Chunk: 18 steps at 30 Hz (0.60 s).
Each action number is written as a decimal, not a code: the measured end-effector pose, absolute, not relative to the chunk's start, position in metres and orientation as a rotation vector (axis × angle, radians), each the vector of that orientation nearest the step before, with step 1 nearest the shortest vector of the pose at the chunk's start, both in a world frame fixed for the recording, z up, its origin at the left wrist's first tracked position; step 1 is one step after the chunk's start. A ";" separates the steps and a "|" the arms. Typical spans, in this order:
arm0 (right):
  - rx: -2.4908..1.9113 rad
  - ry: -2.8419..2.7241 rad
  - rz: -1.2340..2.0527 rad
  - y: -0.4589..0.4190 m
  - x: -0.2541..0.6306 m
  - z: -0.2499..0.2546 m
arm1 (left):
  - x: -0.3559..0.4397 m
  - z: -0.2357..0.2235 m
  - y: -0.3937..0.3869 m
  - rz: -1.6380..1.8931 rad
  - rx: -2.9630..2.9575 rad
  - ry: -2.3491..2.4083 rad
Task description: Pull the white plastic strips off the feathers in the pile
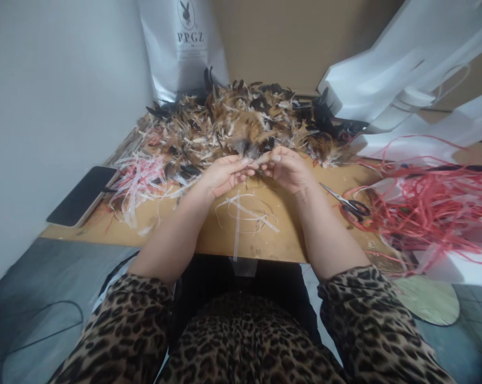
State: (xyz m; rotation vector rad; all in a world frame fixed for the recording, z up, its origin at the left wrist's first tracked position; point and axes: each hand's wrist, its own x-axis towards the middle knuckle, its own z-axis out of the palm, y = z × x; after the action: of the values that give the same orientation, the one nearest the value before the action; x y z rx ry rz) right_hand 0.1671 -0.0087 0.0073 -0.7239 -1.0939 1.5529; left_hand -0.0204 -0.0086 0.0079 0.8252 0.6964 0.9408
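Observation:
My left hand [229,175] and my right hand [287,169] meet over the table, thumbs and fingers pinched together. A small dark, fluffy feather bunch [247,146] rises from between their fingertips. Its lower end is covered by the fingers, so how each one grips it is partly hidden. Just behind the hands spreads a large pile of brown, black and cream feathers [224,120]. On the tabletop below the wrists lie thin clear plastic strips [237,224], some of them curled into loops.
A phone [83,196] lies at the left edge beside pink and white strips [139,178]. To the right are open scissors [350,205] and a tangled heap of red plastic string [436,208]. A white printed bag [184,53] stands behind the feathers.

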 end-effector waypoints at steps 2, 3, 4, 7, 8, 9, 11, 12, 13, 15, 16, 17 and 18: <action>-0.735 -1.073 1.559 -0.008 0.166 0.005 | -0.020 0.008 -0.009 0.943 0.832 0.696; -0.744 -1.059 1.563 -0.007 0.165 0.004 | -0.019 0.008 -0.009 0.952 0.827 0.700; -0.754 -1.042 1.567 -0.007 0.164 0.003 | -0.019 0.008 -0.008 0.968 0.820 0.704; -0.780 -0.967 1.585 -0.007 0.158 0.001 | -0.016 0.007 -0.007 1.055 0.795 0.725; -0.791 -0.937 1.594 -0.008 0.155 0.001 | -0.015 0.007 -0.006 1.094 0.791 0.735; -0.806 -0.911 1.602 -0.009 0.153 0.001 | -0.014 0.007 -0.006 1.132 0.792 0.746; -0.849 -0.884 1.602 -0.011 0.146 0.000 | -0.012 0.007 -0.006 1.192 0.813 0.776; -0.872 -0.887 1.585 -0.012 0.142 -0.001 | -0.011 0.007 -0.006 1.211 0.831 0.794; -0.891 -0.894 1.553 -0.013 0.138 -0.003 | -0.010 0.006 -0.007 1.219 0.853 0.810; -0.900 -0.902 1.462 -0.013 0.131 -0.008 | -0.007 0.005 -0.009 1.216 0.897 0.835; -0.894 -0.897 1.413 -0.013 0.128 -0.011 | -0.006 0.005 -0.009 1.210 0.913 0.838; -0.885 -0.890 1.373 -0.012 0.127 -0.013 | -0.006 0.004 -0.010 1.203 0.921 0.837; -0.876 -0.881 1.343 -0.012 0.125 -0.015 | -0.005 0.003 -0.010 1.196 0.921 0.832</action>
State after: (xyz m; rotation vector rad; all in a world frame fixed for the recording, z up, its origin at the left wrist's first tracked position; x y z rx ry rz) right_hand 0.1255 -0.0120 -0.0148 -0.8759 -0.8810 1.3431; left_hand -0.0049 -0.0100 0.0034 0.9211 0.8321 1.1962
